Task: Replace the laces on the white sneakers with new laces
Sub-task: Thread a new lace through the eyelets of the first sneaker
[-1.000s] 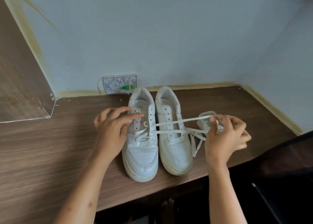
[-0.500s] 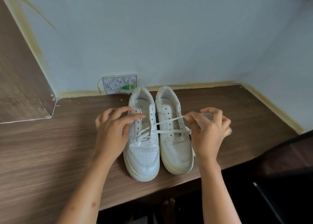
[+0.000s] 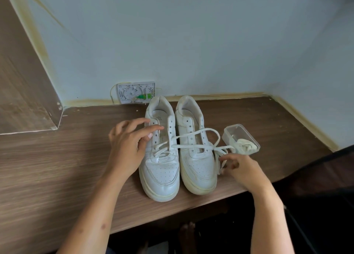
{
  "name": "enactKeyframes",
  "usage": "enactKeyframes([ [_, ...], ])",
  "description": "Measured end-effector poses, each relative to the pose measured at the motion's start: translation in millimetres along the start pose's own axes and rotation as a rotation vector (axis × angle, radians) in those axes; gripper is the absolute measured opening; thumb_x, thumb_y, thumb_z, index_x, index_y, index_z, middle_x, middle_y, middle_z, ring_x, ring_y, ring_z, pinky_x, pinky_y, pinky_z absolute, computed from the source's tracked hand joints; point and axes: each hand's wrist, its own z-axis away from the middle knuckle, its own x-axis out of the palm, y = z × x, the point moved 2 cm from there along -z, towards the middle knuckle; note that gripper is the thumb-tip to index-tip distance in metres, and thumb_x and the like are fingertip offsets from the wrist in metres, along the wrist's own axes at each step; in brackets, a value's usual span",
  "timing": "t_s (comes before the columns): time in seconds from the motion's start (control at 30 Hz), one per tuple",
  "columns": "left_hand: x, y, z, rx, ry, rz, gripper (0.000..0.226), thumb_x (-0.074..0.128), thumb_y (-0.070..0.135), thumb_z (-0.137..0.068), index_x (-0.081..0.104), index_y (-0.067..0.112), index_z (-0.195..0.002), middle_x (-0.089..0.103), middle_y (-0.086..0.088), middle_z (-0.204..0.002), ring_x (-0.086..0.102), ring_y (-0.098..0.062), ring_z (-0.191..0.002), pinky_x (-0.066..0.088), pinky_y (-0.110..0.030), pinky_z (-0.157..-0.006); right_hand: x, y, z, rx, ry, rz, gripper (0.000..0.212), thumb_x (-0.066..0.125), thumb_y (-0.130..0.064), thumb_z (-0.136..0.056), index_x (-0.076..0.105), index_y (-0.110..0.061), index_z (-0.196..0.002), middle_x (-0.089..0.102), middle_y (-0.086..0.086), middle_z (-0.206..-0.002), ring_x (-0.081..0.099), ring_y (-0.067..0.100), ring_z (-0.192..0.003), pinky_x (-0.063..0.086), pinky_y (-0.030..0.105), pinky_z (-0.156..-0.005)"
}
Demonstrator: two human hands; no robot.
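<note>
Two white sneakers stand side by side on the wooden desk, toes toward me. The left sneaker has a white lace through its lowest eyelets. That lace runs slack across the right sneaker, which has bare eyelets, and loops beside it. My left hand rests on the left sneaker's outer side, thumb and forefinger lying over the eyelet row. My right hand is low beside the right sneaker's toe, its curled fingers pinching the lace's hanging strands.
A clear plastic box holding bundled laces sits right of the sneakers. A white wall box with a green part leans at the back. A wooden panel rises at left. The desk's front edge is just below the toes.
My right hand, which held the lace taut over the right sneaker, has dropped to the desk beside the toe. The lace now lies slack. The left hand has stayed put.
</note>
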Motion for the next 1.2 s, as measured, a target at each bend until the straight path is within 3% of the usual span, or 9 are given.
enactKeyframes([
  [0.07,0,0,0,0.001,-0.004,0.005,0.042,0.062,0.015,-0.095,0.066,0.052,-0.115,0.056,0.02,-0.129,0.04,-0.022,-0.116,0.021,-0.04,-0.096,11,3,-5,0.031,-0.072,0.046,0.028,0.068,-0.007,-0.083,0.064,-0.029,-0.099,0.061,-0.005,-0.087,0.058,0.008,-0.079,0.04,0.02,-0.057],
  [0.2,-1,0,0,0.01,0.004,0.024,0.039,0.062,0.017,-0.095,0.066,0.05,-0.115,0.057,0.019,-0.128,0.037,-0.019,-0.116,0.021,-0.04,-0.095,19,4,-12,0.054,-0.074,0.164,0.023,0.059,0.0,-0.085,0.059,-0.022,-0.078,0.061,-0.003,-0.086,0.056,0.009,-0.074,0.04,0.021,-0.055],
  [0.3,0,-2,0,0.022,0.02,0.036,0.039,0.064,0.015,-0.094,0.068,0.048,-0.115,0.058,0.017,-0.126,0.037,-0.019,-0.115,0.021,-0.038,-0.095,8,-1,-2,-0.041,-0.047,0.1,0.017,0.069,-0.008,-0.086,0.063,-0.019,-0.075,0.063,-0.003,-0.082,0.057,0.008,-0.076,0.039,0.018,-0.059],
  [0.4,-1,0,0,0.036,0.072,0.07,0.035,0.063,0.014,-0.094,0.07,0.041,-0.113,0.06,0.015,-0.123,0.042,-0.02,-0.113,0.027,-0.038,-0.094,-12,-10,13,-0.17,-0.022,-0.164,0.011,0.076,-0.027,-0.085,0.073,-0.02,-0.077,0.071,0.001,-0.075,0.06,0.014,-0.068,0.038,0.018,-0.062],
  [0.57,-1,17,0,0.215,0.084,0.248,0.02,0.061,0.035,-0.093,0.074,0.031,-0.106,0.066,0.015,-0.109,0.056,-0.017,-0.105,0.04,-0.048,-0.092,-26,-45,37,-0.435,-0.153,-0.857,0.011,0.067,-0.013,-0.083,0.072,-0.004,-0.086,0.069,0.015,-0.081,0.061,0.015,-0.07,0.05,0.019,-0.067],
  [0.67,2,39,8,0.291,0.014,0.376,0.026,0.062,0.046,-0.09,0.077,0.026,-0.097,0.067,0.017,-0.102,0.058,-0.011,-0.104,0.041,-0.047,-0.092,-14,-60,34,-0.487,-0.176,-1.0,0.014,0.071,-0.015,-0.077,0.073,-0.008,-0.088,0.07,0.011,-0.08,0.065,0.016,-0.073,0.053,0.024,-0.073],
  [0.93,17,72,18,0.202,-0.15,0.647,0.026,0.059,0.048,-0.091,0.076,0.028,-0.089,0.068,0.02,-0.094,0.055,-0.003,-0.103,0.04,-0.021,-0.093,4,-70,27,-0.494,-0.012,-1.061,0.016,0.071,-0.002,-0.078,0.067,-0.003,-0.094,0.072,0.015,-0.089,0.068,0.025,-0.086,0.055,0.039,-0.082],
  [1.07,6,53,9,0.09,-0.209,0.718,0.018,0.057,0.043,-0.09,0.071,0.036,-0.099,0.07,0.019,-0.084,0.062,-0.008,-0.093,0.049,-0.03,-0.086,-3,-56,23,-0.376,0.205,-1.14,0.014,0.073,-0.005,-0.078,0.068,-0.011,-0.091,0.073,0.007,-0.087,0.07,0.017,-0.086,0.053,0.027,-0.082],
  [1.2,-7,34,5,0.057,-0.21,0.724,0.018,0.056,0.038,-0.094,0.074,0.039,-0.095,0.066,0.006,-0.075,0.063,-0.008,-0.089,0.044,-0.015,-0.083,-7,-41,17,-0.263,0.413,-1.085,0.013,0.075,-0.009,-0.083,0.069,-0.012,-0.094,0.073,0.002,-0.087,0.069,0.009,-0.082,0.048,0.031,-0.081],
])
